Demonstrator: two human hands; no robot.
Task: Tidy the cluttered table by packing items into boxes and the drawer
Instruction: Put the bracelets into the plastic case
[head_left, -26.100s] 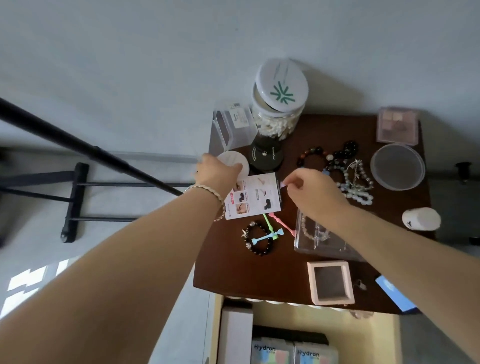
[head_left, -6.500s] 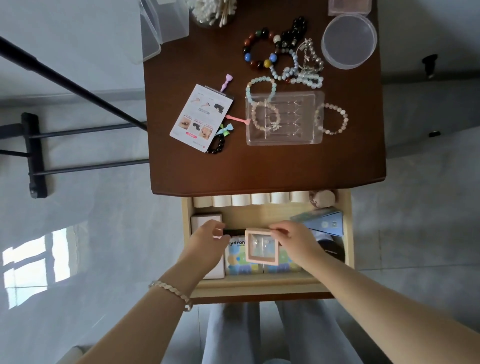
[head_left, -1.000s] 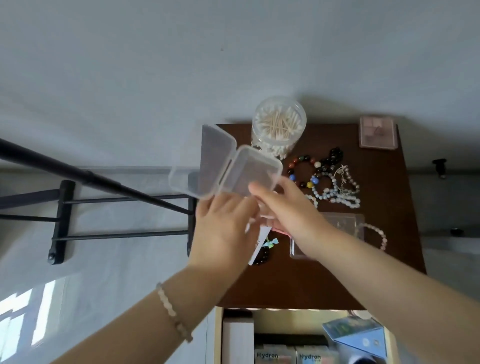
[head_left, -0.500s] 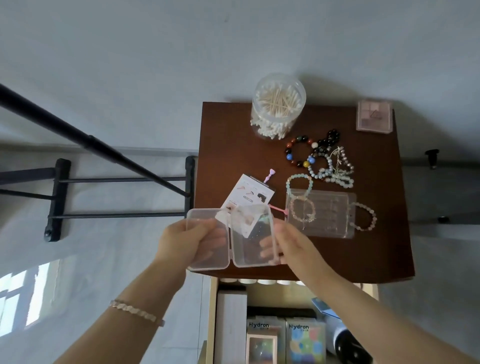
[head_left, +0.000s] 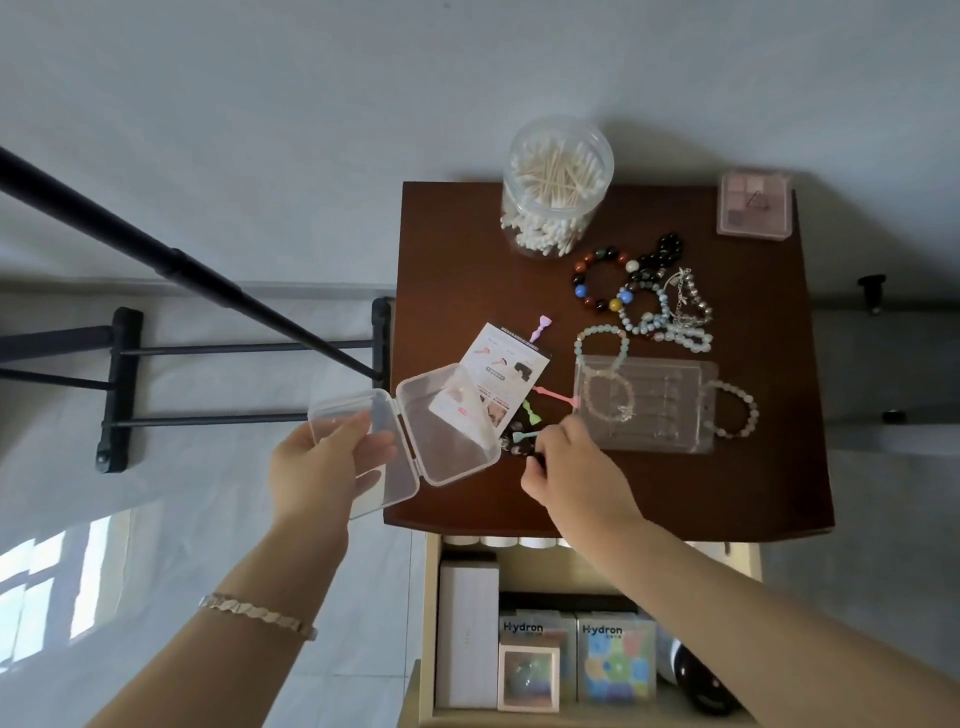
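Box (head_left: 460, 460), clear, lid flipped open, is in my L hand (head_left: 317, 467): thumb on top of lid half, fingers under, at table's (head_left: 727, 493) front-left edge. R hand (head_left: 576, 473) is down by card (head_left: 498, 384), fingers curled at teal stick (head_left: 522, 435) & black bracelet (head_left: 506, 445); can't tell if it's got either. Drawer (head_left: 431, 623) open below, w/ cartons (head_left: 615, 660) inside.
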